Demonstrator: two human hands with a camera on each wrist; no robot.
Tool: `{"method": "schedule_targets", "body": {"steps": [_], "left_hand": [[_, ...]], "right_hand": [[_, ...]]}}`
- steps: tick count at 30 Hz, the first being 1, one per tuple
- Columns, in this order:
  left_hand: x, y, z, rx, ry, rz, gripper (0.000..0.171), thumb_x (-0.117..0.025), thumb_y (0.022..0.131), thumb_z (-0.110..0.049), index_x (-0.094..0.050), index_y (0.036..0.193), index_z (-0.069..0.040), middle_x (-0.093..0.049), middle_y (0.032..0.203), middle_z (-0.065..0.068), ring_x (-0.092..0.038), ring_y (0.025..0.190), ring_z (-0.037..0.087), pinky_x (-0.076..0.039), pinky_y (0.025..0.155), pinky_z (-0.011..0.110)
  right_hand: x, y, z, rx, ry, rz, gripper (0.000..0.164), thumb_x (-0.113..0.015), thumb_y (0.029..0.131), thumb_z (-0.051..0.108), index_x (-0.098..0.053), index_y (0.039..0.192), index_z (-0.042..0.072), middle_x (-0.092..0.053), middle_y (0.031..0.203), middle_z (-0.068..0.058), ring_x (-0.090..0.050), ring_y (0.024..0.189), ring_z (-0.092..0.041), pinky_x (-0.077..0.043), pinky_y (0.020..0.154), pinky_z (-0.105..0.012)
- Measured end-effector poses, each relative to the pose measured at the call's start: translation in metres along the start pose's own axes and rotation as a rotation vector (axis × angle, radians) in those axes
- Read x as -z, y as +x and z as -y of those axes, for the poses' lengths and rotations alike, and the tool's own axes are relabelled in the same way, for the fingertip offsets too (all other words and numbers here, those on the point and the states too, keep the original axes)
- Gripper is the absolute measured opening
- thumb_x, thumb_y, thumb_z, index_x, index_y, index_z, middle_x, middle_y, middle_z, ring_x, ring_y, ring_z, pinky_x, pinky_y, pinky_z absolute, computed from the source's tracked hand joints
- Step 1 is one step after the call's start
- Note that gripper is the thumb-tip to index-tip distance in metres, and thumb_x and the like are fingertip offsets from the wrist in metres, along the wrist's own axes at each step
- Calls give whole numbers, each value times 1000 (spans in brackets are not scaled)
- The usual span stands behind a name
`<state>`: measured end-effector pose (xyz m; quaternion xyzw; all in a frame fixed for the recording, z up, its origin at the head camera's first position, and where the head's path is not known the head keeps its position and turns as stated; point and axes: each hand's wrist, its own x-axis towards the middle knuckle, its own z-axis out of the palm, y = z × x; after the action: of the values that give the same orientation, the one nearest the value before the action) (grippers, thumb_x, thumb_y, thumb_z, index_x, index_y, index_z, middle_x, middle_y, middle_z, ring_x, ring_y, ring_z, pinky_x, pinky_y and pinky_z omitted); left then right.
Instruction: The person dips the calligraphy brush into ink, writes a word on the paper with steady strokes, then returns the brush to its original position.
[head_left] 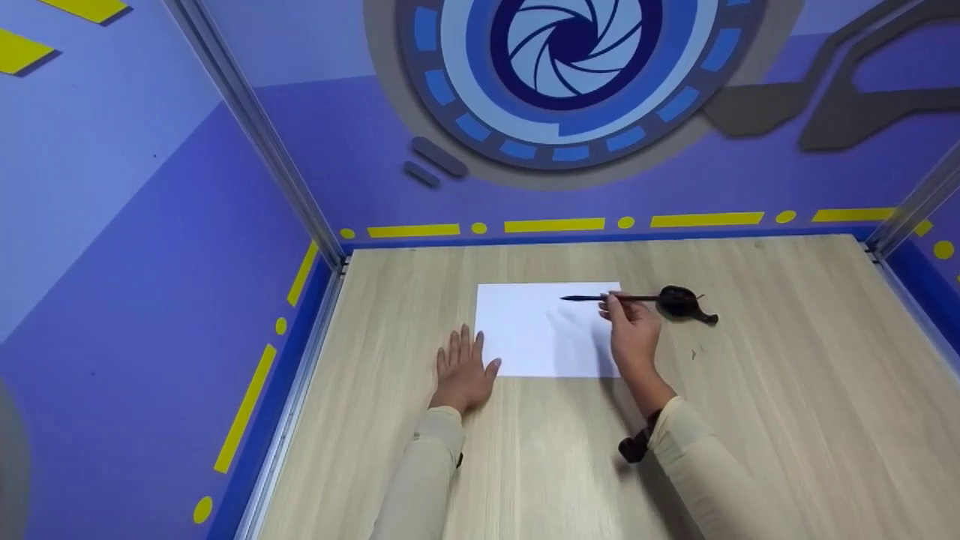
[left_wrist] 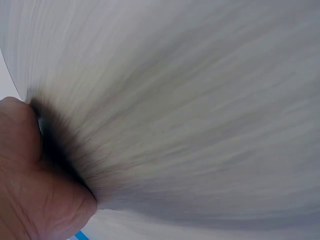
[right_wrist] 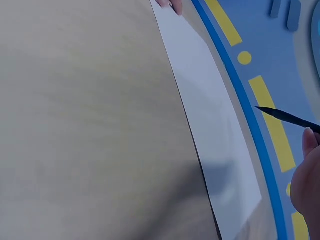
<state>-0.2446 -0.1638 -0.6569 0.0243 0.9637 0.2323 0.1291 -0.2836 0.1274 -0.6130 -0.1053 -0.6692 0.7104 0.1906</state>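
Note:
A white sheet of paper (head_left: pixel 521 341) lies flat on the wooden table. My left hand (head_left: pixel 463 373) rests flat at its left edge, fingers spread and straight, with the thumb by the lower left corner. In the left wrist view only the base of that hand (left_wrist: pixel 40 175) shows, against the wood. My right hand (head_left: pixel 634 334) pinches a writing brush (head_left: pixel 581 298) by its handle above the paper's upper right part. The brush lies nearly level, its dark pointed tip (right_wrist: pixel 267 110) toward the left. Its shadow and the hand's fall across the sheet.
A dark, glossy inkstone-like dish (head_left: pixel 679 301) with a curved tail sits right of the paper, behind the brush's handle end in the head view. Blue panels (head_left: pixel 315 157) with yellow marks wall the table at back and sides. Bare wood (head_left: pixel 787 390) extends to the right.

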Motion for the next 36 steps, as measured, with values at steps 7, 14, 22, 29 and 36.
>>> {"method": "schedule_targets", "body": {"steps": [7, 14, 22, 29, 36], "left_hand": [[-6, 6, 2, 17, 62, -4, 73, -32, 114, -57, -11, 174, -21, 8, 183, 9, 9, 171, 34, 2, 137, 62], [2, -1, -6, -4, 29, 5, 72, -36, 114, -52, -15, 173, -16, 5, 183, 13, 6, 171, 36, 2, 136, 63], [2, -1, -1, -12, 7, -17, 73, -38, 114, -53, -18, 173, -16, 3, 183, 14, 6, 170, 39, 2, 135, 66], [-3, 8, 0, 17, 48, 31, 75, -33, 113, -59, -8, 174, -22, 12, 183, 8, 13, 170, 33, 5, 136, 62], [-3, 11, 5, 22, 56, 27, 75, -32, 113, -60, -11, 174, -23, 10, 183, 9, 11, 170, 34, 4, 136, 63]], "right_hand": [[-32, -6, -9, -13, 74, 20, 25, -67, 105, 10, -74, 117, -11, -75, 113, -36, -78, 86, -7, -65, 81, -21], [-52, -13, -17, -19, 88, 62, 26, -68, 105, 12, -73, 118, -10, -75, 116, -35, -77, 89, -6, -64, 81, -20], [-71, -13, -20, -21, 0, 109, 29, -70, 105, 24, -77, 119, -2, -77, 117, -30, -76, 96, -11, -64, 83, -26], [-76, -14, -17, -16, 5, 93, 24, -70, 104, 16, -78, 116, -4, -78, 113, -29, -78, 100, -23, -65, 83, -27], [-80, -11, -16, 6, 7, 94, 21, -69, 104, 13, -78, 114, -4, -79, 111, -28, -77, 93, -13, -63, 79, -19]]}}
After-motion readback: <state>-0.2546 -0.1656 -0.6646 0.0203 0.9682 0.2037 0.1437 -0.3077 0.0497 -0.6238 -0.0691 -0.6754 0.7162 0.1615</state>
